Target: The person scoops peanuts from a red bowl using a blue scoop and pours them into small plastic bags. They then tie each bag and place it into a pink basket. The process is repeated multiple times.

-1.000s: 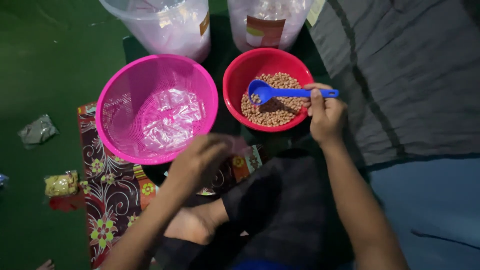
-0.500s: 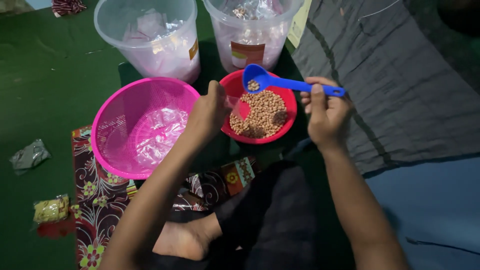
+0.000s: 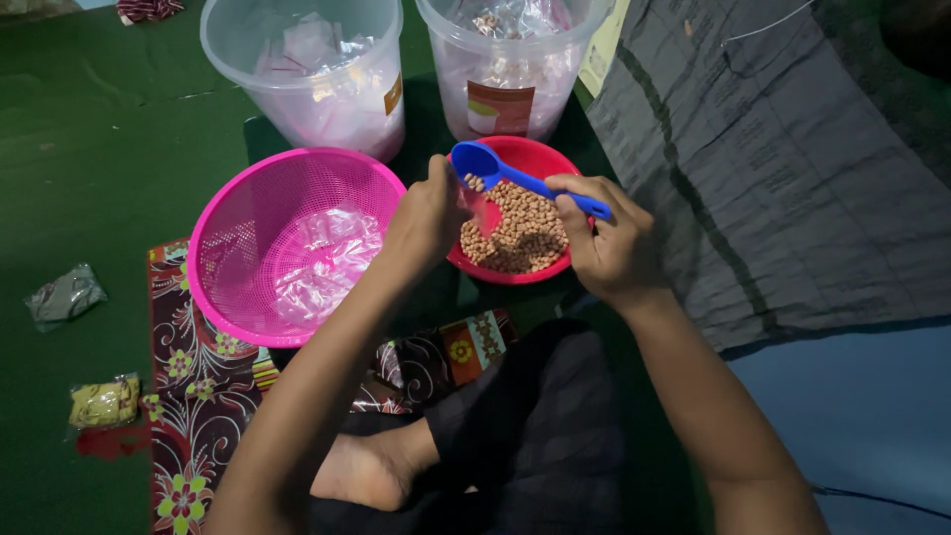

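Peanuts (image 3: 520,233) fill the red bowl (image 3: 555,159) before us. Our right hand (image 3: 609,248) closes its fingers on the blue spoon (image 3: 515,178), holding it over the bowl so spills fall back; our left hand (image 3: 431,213) pinches a small clear bag (image 3: 483,210) beside the scoop.

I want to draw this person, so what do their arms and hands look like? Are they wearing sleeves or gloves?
No sleeves and no gloves show. Both forearms are bare right down to the bottom edge of the picture. The left hand and the right hand are bare too, with no rings, watch or bracelets that can be seen. The fingers have short nails with no visible polish. Dark clothing covers the lap.
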